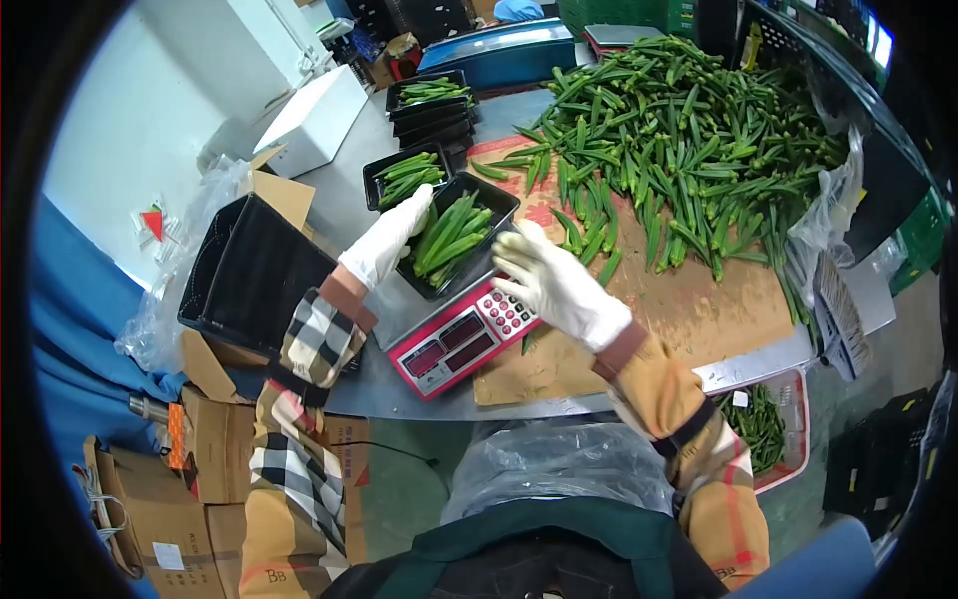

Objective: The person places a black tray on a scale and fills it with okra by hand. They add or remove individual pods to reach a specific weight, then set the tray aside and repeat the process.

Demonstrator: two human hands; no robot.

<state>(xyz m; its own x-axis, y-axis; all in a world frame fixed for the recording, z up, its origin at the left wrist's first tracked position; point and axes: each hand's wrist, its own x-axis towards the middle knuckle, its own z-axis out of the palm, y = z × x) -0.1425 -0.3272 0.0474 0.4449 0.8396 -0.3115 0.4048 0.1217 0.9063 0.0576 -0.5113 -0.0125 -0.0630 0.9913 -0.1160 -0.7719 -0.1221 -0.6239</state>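
On the red scale (461, 337), a black tray of okra (457, 240) sits between two white-gloved hands.

At the tray's far-left edge, the left hand (387, 240) lies with fingers extended and together along the rim, touching it; whether it actually grips the rim cannot be told. The right hand (552, 283) rests at the tray's near-right corner, fingers loosely spread and curled toward the rim, holding no okra that can be seen. The scale stands on a grey metal table (349, 200), partly over a sheet of brown cardboard (689, 309). A big heap of loose okra (679, 130) covers the table's far right. Behind the scale, another filled tray (403, 176) lies beside a stack of black trays (434, 108), the top one filled. Left of the scale, empty black trays (249, 275) sit nested in a carton.
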